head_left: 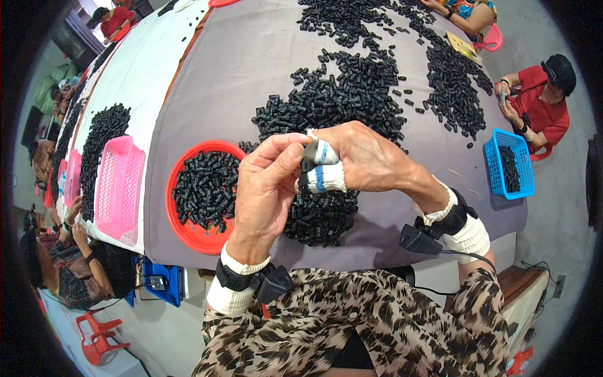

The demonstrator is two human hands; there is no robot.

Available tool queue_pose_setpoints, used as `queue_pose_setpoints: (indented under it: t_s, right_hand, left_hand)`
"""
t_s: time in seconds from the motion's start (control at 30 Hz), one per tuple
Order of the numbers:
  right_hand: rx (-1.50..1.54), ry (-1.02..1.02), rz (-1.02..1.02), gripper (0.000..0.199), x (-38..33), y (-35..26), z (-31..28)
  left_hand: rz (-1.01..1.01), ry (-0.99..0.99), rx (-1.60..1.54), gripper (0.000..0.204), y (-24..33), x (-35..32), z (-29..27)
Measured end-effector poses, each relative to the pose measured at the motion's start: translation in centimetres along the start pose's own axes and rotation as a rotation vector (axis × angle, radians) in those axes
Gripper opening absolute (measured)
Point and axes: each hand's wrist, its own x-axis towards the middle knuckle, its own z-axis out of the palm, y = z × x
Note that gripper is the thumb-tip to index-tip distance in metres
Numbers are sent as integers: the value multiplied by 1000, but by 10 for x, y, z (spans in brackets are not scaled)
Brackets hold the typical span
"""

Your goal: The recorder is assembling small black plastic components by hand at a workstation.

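My left hand (267,179) and my right hand (361,157) meet above a pile of small black plastic parts (323,217). Thumb and forefinger of the left are pinched together against the fingertips of the right. White cloth finger covers (326,178) with blue stripes wrap the bent fingers of my right hand, their tips darkened. Something small and dark shows between the fingertips, too hidden to make out. Beside my left hand stands a round red basin (178,235) full of the same black parts.
Larger heaps of black parts (339,94) spread over the grey tablecloth (232,69). A pink basket (116,185) is at left and a blue basket (527,168) holding black parts at right. A co-worker in red (546,103) sits at the right edge; others work around the tables.
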Motion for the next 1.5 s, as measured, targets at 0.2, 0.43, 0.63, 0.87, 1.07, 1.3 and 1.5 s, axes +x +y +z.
queue_pose_setpoints:
  t_s: [0.2,0.43,0.63,0.87,1.07,1.3,1.5]
  right_hand:
    - [-69,119,-107,26,-1,-2,5]
    - [-1,139,-29,33,-2,-5,-3]
    - [0,122,5,38,-1,-3,-1]
    - [-20,101,7,39,-1,1,-1]
    - [-39,96,-8,38,0,-1,1]
    - [-61,83,-24,28,-2,2,0]
    - [-42,147,-34,39,-2,4,2]
  left_hand:
    - [-6,-40,-73,16,-1,1,-5]
    - [-25,-62,-109,17,-2,2,-2]
    - [-3,-72,-90,17,-4,1,-4]
    - [3,-46,-82,16,-4,0,-2]
    - [0,-71,-66,16,-5,0,-7]
    - [3,-55,-68,16,-6,1,-3]
    - [-18,-68,-75,17,-5,2,-3]
